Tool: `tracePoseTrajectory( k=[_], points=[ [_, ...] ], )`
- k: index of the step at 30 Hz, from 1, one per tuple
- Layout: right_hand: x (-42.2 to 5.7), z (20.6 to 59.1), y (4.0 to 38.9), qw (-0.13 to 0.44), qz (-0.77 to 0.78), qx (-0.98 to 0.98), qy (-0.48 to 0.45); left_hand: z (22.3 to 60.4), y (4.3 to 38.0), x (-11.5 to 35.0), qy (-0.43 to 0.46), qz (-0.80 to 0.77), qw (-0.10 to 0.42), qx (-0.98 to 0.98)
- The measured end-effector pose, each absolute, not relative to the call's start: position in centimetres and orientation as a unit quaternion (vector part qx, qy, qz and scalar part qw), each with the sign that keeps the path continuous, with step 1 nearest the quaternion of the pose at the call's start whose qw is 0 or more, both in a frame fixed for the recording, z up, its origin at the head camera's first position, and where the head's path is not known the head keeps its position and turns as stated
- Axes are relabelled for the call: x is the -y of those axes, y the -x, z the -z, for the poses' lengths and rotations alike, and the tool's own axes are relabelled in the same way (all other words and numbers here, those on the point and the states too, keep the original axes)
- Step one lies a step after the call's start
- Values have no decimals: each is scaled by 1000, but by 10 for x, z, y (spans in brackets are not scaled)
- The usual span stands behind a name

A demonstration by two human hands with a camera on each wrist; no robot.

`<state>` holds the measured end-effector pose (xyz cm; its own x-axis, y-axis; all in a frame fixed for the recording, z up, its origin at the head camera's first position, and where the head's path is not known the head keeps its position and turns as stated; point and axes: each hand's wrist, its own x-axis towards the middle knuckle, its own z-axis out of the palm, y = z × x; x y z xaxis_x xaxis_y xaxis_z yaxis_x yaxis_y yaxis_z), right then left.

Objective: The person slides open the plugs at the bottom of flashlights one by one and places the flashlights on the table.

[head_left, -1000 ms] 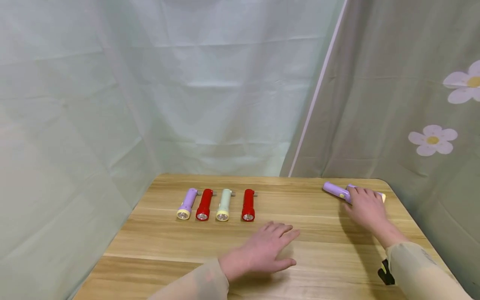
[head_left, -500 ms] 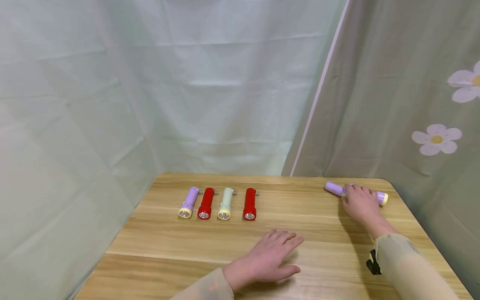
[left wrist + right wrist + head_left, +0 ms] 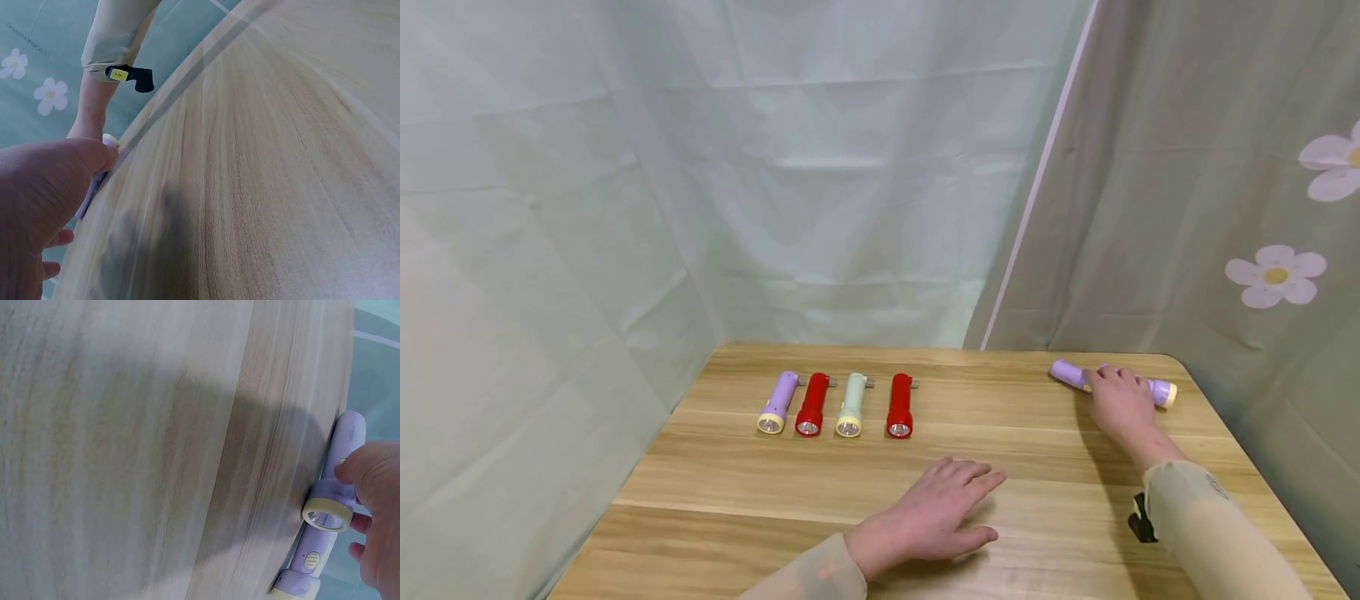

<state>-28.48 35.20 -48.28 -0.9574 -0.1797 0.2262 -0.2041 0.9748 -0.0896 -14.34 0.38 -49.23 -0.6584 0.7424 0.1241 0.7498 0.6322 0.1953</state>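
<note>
At the table's far right, my right hand is over two lilac flashlights. In the right wrist view, its thumb and fingers grip one flashlight near its cream-rimmed lens; the other flashlight lies against it, with its yellow switch showing. The hand covers where they meet in the head view. My left hand, fingers spread and holding nothing, hovers low over the middle front of the table. Beyond it, towards the left, lie a lilac flashlight, a red one, a mint-green one and another red one.
The wooden table has rounded far corners. Pale curtains hang behind it and along both sides, with printed flowers at right. A black strap piece hangs from the right sleeve.
My right hand has shifted slightly left over the lilac flashlights, and more of the right-hand one's head end shows. The left hand stays nearly still, and the row of flashlights is unchanged.
</note>
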Motion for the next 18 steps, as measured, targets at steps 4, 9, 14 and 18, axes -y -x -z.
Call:
tracePoseTrajectory(
  k=[4,9,14,18],
  points=[
    [-352,482,285,109,-53,987,-102,493,145,-4,414,114,14,903],
    [-351,481,282,126,-52,984,-115,493,146,-4,416,112,6,903],
    [-350,480,272,155,-50,977,-135,493,147,-6,421,101,-10,902],
    [-347,479,258,173,-44,972,-151,493,146,-8,427,90,-17,899]
  ],
)
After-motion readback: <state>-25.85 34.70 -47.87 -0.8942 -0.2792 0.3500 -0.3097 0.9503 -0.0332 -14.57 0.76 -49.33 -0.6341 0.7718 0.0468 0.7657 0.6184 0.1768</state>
